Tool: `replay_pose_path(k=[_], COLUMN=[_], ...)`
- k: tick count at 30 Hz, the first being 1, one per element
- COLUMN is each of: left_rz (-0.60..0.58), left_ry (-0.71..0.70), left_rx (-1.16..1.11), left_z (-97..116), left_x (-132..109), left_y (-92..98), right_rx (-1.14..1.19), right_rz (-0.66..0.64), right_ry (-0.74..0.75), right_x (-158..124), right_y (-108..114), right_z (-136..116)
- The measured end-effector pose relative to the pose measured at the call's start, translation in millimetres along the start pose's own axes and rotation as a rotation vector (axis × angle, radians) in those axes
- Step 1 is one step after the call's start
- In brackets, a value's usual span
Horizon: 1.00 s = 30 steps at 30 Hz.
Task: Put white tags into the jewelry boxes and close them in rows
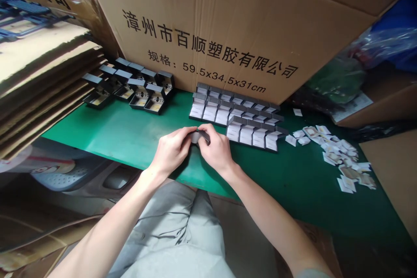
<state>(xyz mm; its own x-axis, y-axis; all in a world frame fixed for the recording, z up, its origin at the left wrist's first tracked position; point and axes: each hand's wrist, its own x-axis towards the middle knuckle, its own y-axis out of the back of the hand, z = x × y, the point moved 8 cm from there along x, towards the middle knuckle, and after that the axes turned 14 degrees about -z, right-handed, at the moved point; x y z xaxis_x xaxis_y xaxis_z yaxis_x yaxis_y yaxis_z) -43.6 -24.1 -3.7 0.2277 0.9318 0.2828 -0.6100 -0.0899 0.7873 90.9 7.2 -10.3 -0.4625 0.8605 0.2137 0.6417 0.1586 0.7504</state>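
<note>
My left hand (172,150) and my right hand (216,148) meet over the front of the table, fingers closed on a small dark hinged box (204,136). A pale grey-white face of it shows between the fingertips; the rest is hidden by the hands. Just beyond and to the right stand rows of open black boxes with white inserts (223,115), lids raised. Farther left is a cluster of open black boxes with yellowish contents (154,105). A loose heap of small white pieces (340,152), some with beige parts, lies to the right.
A large printed cardboard carton (208,17) stands along the back of the green tabletop (107,134). Stacked brown boards (48,65) rise at the left. Plastic bags (339,78) and another carton (394,169) border the right side. A grey plastic object sits below the left edge.
</note>
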Motion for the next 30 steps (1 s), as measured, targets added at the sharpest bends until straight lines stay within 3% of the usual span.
replay_pose_path(k=[19, 30], left_rz=[-0.07, -0.026], left_ry=[0.012, -0.016], left_rx=[-0.061, -0.08], left_z=[0.3, -0.9], left_x=[3.8, 1.1], left_y=[-2.5, -1.1], right_rx=[0.049, 0.069], right_rz=[-0.011, 0.005], right_ry=[0.074, 0.114], right_x=[3.8, 4.8], right_y=[-2.6, -3.7], right_z=[0.9, 1.7])
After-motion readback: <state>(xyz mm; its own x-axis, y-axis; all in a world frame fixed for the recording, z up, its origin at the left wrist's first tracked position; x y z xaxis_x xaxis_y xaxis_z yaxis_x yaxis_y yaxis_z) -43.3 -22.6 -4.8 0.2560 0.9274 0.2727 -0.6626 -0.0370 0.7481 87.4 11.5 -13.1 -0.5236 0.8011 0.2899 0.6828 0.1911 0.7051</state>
